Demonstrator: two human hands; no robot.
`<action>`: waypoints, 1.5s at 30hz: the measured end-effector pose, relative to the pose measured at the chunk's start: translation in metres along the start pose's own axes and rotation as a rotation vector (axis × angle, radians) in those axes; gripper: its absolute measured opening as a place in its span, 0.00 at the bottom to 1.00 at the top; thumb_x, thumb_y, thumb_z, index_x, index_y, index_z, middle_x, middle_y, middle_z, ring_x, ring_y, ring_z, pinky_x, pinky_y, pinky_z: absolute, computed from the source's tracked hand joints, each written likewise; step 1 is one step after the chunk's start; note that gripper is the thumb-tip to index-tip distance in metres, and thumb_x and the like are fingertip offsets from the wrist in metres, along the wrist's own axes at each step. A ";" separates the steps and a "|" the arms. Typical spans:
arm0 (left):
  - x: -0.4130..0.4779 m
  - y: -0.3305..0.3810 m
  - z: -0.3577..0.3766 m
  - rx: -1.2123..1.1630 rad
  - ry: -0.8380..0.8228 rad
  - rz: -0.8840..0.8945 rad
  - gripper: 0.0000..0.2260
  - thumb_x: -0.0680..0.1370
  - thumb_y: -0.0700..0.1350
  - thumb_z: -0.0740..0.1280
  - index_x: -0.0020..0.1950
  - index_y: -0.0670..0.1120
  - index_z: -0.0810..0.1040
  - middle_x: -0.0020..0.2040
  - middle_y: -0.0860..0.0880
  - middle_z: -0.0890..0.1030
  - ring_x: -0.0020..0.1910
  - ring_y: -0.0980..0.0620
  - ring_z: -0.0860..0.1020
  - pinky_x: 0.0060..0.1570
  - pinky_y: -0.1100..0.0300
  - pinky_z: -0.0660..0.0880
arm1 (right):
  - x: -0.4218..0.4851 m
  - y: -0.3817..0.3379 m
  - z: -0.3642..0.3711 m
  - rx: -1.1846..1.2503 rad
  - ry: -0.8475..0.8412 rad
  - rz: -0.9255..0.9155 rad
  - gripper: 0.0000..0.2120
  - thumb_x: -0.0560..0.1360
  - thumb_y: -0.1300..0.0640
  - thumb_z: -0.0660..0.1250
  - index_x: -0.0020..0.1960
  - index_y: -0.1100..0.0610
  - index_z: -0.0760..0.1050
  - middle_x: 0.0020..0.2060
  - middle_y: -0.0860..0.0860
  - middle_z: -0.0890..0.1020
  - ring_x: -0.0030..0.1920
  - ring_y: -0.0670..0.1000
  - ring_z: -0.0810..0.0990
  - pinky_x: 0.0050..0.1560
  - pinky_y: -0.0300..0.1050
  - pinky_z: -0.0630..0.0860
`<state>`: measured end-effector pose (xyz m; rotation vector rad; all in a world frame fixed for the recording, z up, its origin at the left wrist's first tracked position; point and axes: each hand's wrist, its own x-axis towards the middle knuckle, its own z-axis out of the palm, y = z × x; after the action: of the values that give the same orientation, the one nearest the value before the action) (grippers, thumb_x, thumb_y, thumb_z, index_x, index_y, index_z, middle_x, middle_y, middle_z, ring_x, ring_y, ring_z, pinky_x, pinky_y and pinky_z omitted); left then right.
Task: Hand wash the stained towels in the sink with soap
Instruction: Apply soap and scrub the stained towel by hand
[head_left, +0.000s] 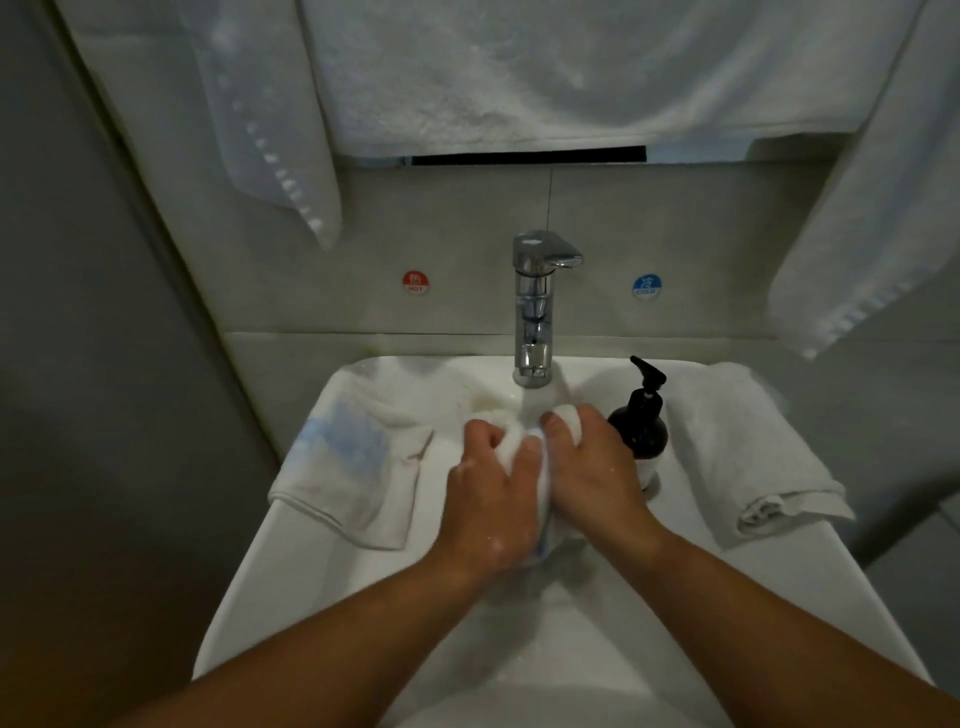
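Left hand (488, 499) and right hand (592, 467) both clench a bunched white wet towel (511, 434) just below the chrome tap (535, 306). Right hand sits just beside the black pump soap bottle (640, 426); hard scrubbing could topple it.

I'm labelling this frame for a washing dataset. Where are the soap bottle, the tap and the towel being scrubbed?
soap bottle (640, 430): head view, on its dark round body.
tap (534, 306): head view, on the chrome upright.
towel being scrubbed (543, 480): head view, on the bunched white cloth.
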<state>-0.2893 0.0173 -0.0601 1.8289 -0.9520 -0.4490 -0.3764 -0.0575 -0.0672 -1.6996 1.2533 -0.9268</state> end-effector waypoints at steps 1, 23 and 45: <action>0.001 0.003 0.001 -0.015 0.000 -0.001 0.10 0.83 0.53 0.62 0.59 0.48 0.69 0.46 0.53 0.77 0.44 0.56 0.76 0.40 0.71 0.68 | -0.005 0.001 0.000 -0.060 -0.013 -0.027 0.08 0.83 0.46 0.60 0.54 0.50 0.73 0.46 0.47 0.81 0.48 0.49 0.79 0.48 0.45 0.73; 0.014 0.000 0.011 -0.110 0.010 0.067 0.04 0.83 0.48 0.63 0.57 0.53 0.73 0.46 0.57 0.79 0.45 0.59 0.78 0.40 0.74 0.70 | 0.006 0.021 0.001 -0.217 -0.192 -0.025 0.15 0.84 0.47 0.57 0.50 0.53 0.79 0.46 0.49 0.84 0.48 0.51 0.82 0.52 0.50 0.79; 0.020 -0.024 0.012 -0.086 -0.116 0.063 0.03 0.84 0.46 0.63 0.57 0.52 0.75 0.49 0.54 0.81 0.48 0.57 0.79 0.45 0.72 0.71 | 0.012 0.031 0.001 -0.327 -0.215 -0.104 0.12 0.84 0.51 0.58 0.52 0.56 0.76 0.48 0.54 0.82 0.51 0.55 0.81 0.53 0.50 0.76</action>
<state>-0.2751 -0.0003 -0.0843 1.7057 -1.0508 -0.5535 -0.3845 -0.0749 -0.0946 -2.0759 1.2294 -0.5990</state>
